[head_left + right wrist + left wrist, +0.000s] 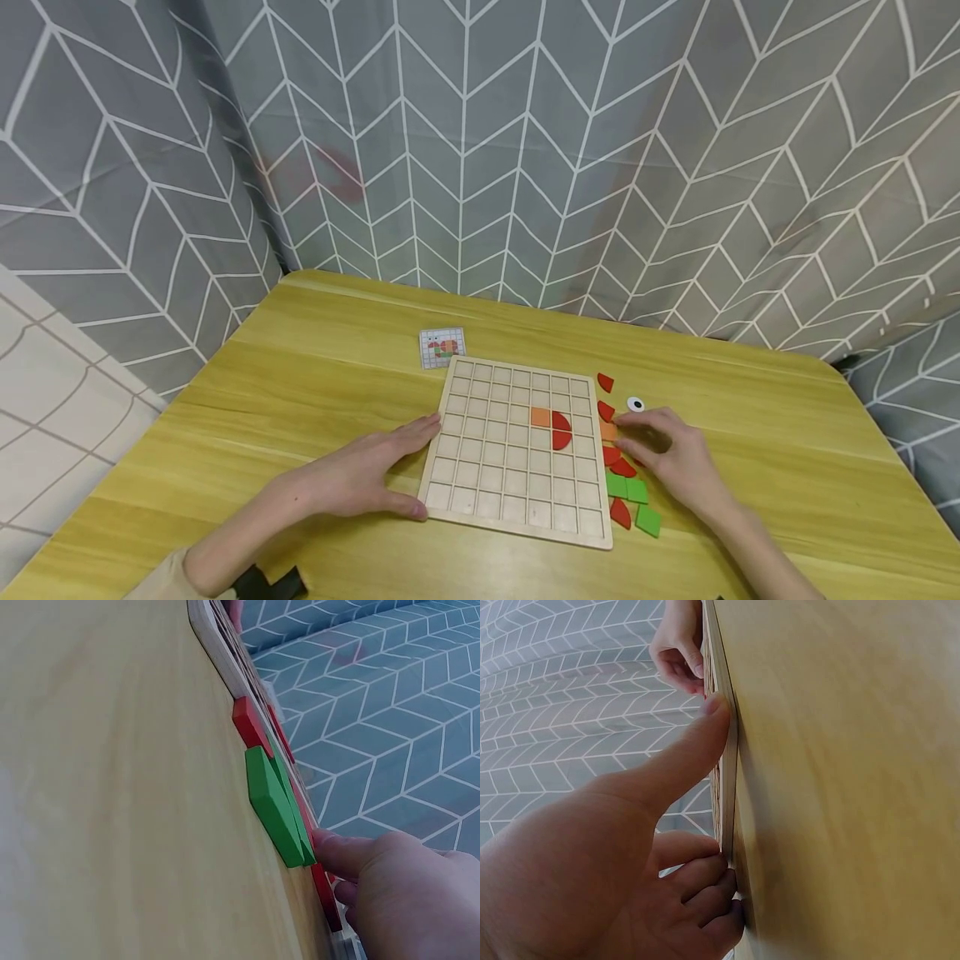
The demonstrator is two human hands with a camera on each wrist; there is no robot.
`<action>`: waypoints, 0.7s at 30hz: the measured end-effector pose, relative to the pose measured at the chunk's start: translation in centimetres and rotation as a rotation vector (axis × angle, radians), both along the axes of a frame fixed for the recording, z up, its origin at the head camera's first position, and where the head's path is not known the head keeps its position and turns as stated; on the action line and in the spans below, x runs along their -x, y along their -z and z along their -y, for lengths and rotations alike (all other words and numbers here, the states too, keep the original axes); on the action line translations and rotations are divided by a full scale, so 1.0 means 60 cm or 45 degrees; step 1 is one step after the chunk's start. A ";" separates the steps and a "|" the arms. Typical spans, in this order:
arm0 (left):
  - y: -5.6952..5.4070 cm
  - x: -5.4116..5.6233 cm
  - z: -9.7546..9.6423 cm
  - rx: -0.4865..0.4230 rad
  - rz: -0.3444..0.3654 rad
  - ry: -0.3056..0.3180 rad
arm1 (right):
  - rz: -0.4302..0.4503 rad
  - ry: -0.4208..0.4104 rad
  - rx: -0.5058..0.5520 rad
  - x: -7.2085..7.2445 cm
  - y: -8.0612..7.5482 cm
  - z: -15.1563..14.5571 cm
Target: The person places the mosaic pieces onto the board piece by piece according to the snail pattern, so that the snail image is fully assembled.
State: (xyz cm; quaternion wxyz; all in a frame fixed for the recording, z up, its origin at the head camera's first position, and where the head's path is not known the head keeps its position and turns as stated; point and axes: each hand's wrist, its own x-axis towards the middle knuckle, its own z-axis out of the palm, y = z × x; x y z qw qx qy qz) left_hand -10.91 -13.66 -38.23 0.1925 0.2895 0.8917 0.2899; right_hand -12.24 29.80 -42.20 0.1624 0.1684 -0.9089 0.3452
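Note:
A square wooden grid board [498, 479] lies on the table, with an orange square [540, 417] and two red quarter-circles [561, 430] forming a half disc in its cells. My left hand [375, 467] rests along the board's left edge, thumb at the near corner and fingers farther up; the left wrist view shows the thumb [682, 761] against the rim. Right of the board, my right hand [675, 458] has its thumb and index finger at a second orange square [607, 431], seemingly pinching it. The right wrist view hides that piece behind the hand [412, 885].
Loose red quarter-circles [620, 512], green pieces [648, 522] and a round eye piece [635, 404] lie along the board's right side. Beyond its far left corner is a small pattern card [442, 346]. A patterned curtain [495, 150] hangs behind the table.

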 end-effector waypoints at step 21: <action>0.003 0.002 0.001 -0.009 0.006 0.001 | -0.033 0.082 0.009 -0.006 -0.055 0.035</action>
